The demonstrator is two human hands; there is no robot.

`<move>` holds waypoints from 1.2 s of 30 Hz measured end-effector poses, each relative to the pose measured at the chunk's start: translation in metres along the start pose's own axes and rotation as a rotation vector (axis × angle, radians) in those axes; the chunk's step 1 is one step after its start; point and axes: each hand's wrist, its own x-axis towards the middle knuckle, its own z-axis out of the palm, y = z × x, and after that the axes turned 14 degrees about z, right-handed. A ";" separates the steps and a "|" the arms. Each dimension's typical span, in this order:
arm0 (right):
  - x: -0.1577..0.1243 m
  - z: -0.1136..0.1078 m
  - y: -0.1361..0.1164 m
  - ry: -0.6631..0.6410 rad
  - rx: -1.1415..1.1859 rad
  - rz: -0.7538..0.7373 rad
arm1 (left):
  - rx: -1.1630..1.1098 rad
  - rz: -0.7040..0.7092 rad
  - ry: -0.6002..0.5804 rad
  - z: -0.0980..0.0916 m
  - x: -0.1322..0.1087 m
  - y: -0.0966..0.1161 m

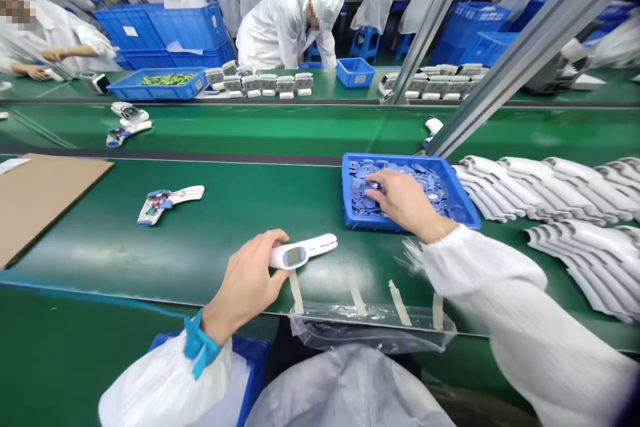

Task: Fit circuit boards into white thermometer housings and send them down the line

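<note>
My left hand (pixel 253 280) grips a white handheld thermometer (pixel 305 251) with a small grey display, holding it just above the green conveyor belt (pixel 225 213) near its front edge. My right hand (pixel 403 200) reaches into a blue tray (pixel 350 200) full of several small blue-grey parts; its fingers are bent down onto the parts, and I cannot make out whether they hold one.
White thermometer shells (pixel 540 187) lie in rows right of the tray. A partly assembled unit (pixel 167 201) lies on the belt to the left, beside a cardboard sheet (pixel 40 193). A clear bag (pixel 370 327) is taped to the belt's front edge. Co-workers in white coats work across the far belt.
</note>
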 end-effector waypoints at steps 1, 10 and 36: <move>0.009 0.003 0.006 -0.026 -0.036 -0.014 | 0.119 0.041 -0.029 0.000 0.004 -0.001; 0.003 -0.009 0.010 -0.015 0.081 0.014 | -0.138 -0.065 0.048 -0.001 0.034 0.013; -0.096 -0.019 -0.064 -0.555 1.643 0.614 | -0.215 0.110 0.085 0.016 0.048 0.054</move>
